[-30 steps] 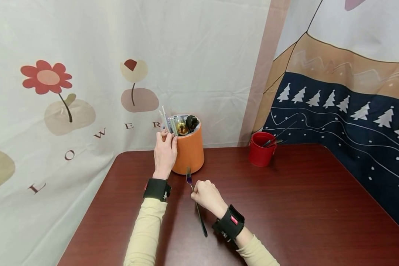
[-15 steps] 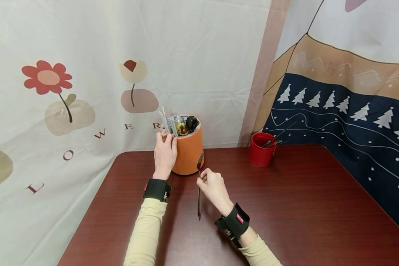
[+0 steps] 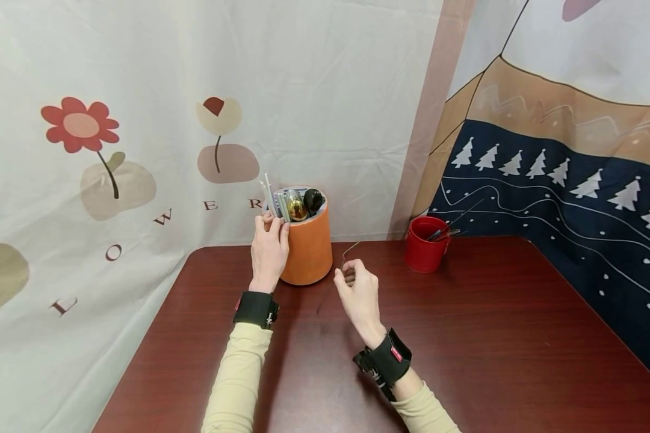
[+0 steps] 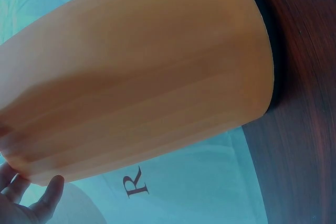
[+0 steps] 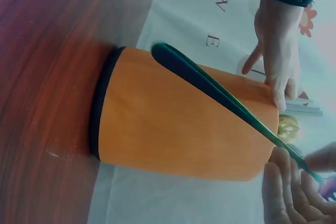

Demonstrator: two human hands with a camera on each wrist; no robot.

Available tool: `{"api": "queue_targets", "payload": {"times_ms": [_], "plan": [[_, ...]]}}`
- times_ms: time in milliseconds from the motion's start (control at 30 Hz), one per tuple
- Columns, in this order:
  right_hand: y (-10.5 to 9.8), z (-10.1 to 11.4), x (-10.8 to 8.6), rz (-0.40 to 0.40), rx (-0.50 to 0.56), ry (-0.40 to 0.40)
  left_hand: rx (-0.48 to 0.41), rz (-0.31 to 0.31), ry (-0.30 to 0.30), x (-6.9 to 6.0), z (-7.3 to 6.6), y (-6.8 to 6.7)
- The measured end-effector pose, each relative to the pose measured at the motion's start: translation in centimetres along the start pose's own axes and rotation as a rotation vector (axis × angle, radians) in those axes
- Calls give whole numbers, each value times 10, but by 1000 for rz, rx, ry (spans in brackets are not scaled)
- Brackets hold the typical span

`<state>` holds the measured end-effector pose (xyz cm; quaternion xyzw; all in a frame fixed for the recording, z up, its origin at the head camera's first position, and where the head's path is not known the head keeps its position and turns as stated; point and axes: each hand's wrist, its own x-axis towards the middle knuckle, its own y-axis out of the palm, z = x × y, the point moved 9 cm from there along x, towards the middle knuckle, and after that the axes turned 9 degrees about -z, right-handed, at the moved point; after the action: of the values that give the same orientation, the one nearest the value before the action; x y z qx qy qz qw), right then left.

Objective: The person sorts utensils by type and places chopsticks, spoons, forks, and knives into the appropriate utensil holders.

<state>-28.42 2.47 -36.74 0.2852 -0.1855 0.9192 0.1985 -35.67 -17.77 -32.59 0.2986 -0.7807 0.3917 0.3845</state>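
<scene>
A tall orange container (image 3: 307, 251) stands upright at the back of the table, its top holding white stick-like pieces (image 3: 269, 197), a shiny gold spoon (image 3: 295, 205) and a dark spoon (image 3: 312, 199). My left hand (image 3: 268, 249) touches its rim with fairly straight fingers at the near left; the left wrist view shows fingertips (image 4: 52, 195) beside its upper edge. Just right of the container, my right hand (image 3: 360, 294) pinches a fork (image 5: 210, 85) between thumb and fingers. In the right wrist view the handle reaches across the orange wall, and the purplish head is partly cut off.
A small red bucket (image 3: 425, 246) with thin metal utensils stands farther right near the table's back edge. Behind the reddish-brown table (image 3: 493, 337) hangs a printed cloth (image 3: 330, 90), with a navy tree pattern at the right.
My right hand has carried the fork up and to the right, turning it edge-on to the head view. My left hand has stayed at the container's rim.
</scene>
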Motion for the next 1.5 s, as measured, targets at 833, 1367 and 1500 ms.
{"api": "queue_targets", "payload": {"times_ms": [833, 1367, 1500], "plan": [[-32, 56, 62, -355, 228, -237, -9, -24, 13, 1, 2, 1], [-4, 68, 84, -283, 183, -325, 0, -6, 1, 2, 2, 0], [1, 68, 91, -264, 148, -336, -2, -11, 2, 2, 2, 1]]}}
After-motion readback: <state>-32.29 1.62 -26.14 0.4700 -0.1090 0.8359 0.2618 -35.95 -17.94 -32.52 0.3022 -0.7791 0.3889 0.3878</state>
